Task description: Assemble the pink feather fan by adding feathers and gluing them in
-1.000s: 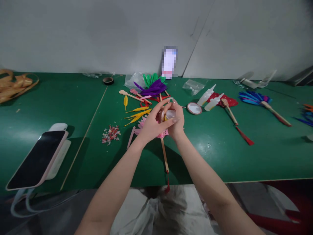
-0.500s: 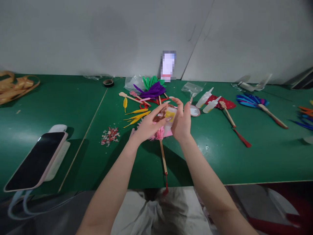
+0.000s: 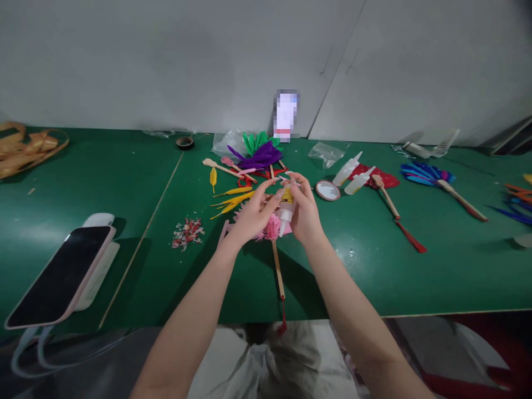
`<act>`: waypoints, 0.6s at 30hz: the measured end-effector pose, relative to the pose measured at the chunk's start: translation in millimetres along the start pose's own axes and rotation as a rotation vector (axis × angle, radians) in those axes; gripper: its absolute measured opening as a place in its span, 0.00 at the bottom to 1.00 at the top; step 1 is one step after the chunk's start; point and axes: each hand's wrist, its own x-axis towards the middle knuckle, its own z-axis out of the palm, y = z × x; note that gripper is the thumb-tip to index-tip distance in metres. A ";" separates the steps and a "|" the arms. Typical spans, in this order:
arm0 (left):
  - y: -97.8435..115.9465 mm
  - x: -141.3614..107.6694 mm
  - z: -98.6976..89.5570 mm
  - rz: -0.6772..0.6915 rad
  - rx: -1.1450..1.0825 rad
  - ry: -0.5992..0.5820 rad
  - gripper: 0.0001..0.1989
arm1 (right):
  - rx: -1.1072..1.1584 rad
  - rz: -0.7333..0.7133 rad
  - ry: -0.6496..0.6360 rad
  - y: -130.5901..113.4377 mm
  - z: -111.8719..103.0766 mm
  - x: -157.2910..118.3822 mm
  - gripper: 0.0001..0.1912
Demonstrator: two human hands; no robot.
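A white glue bottle [image 3: 286,206] with a yellow label is held nozzle down between my two hands. My left hand [image 3: 256,215] pinches it from the left with curved fingers. On its other side my right hand [image 3: 306,213] has its fingers curled around the bottle. Just below lies a pink feather fan [image 3: 272,228] with a wooden handle [image 3: 278,269] and a red tassel [image 3: 282,324]; my hands hide much of its upper part. The nozzle tip hangs over the fan's pink centre, and I cannot tell whether it touches.
Yellow feathers [image 3: 233,202] and small red and white scraps [image 3: 188,233] lie at left. Behind are purple feathers [image 3: 261,154]. To the right are a round white dish [image 3: 328,190], two more glue bottles [image 3: 348,169], a red fan [image 3: 386,177] and a blue fan [image 3: 428,173]. A phone [image 3: 62,277] rests front left.
The glue bottle has turned so its nozzle now shows pointing down over the pink fan. My right hand has shifted slightly left, uncovering more of the white dish.
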 end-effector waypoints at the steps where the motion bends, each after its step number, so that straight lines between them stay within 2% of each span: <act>1: 0.7 -0.7 -0.4 -0.016 0.008 -0.021 0.23 | -0.005 -0.031 0.035 0.4 -1.0 0.8 0.14; 4: 4.5 -3.8 0.7 -0.057 0.017 -0.134 0.25 | -0.057 -0.132 0.083 -1.6 -1.9 1.7 0.12; 7: 7.7 -6.0 3.9 -0.076 0.005 -0.188 0.32 | -0.127 -0.193 0.047 -6.5 0.1 0.4 0.12; 10: 8.3 -5.3 5.2 -0.091 -0.040 -0.141 0.33 | -0.132 -0.163 -0.023 -12.2 2.4 -0.8 0.16; 13: 8.5 -3.0 4.2 -0.092 -0.042 -0.101 0.26 | -0.103 -0.062 -0.102 -17.5 3.1 0.1 0.22; 15: 9.4 -2.1 4.1 -0.060 0.022 -0.071 0.19 | -0.090 -0.038 -0.142 -20.4 2.6 1.5 0.25; 18: 11.6 -3.0 6.4 0.039 0.207 0.059 0.14 | -0.077 -0.057 -0.177 -24.1 0.8 2.0 0.27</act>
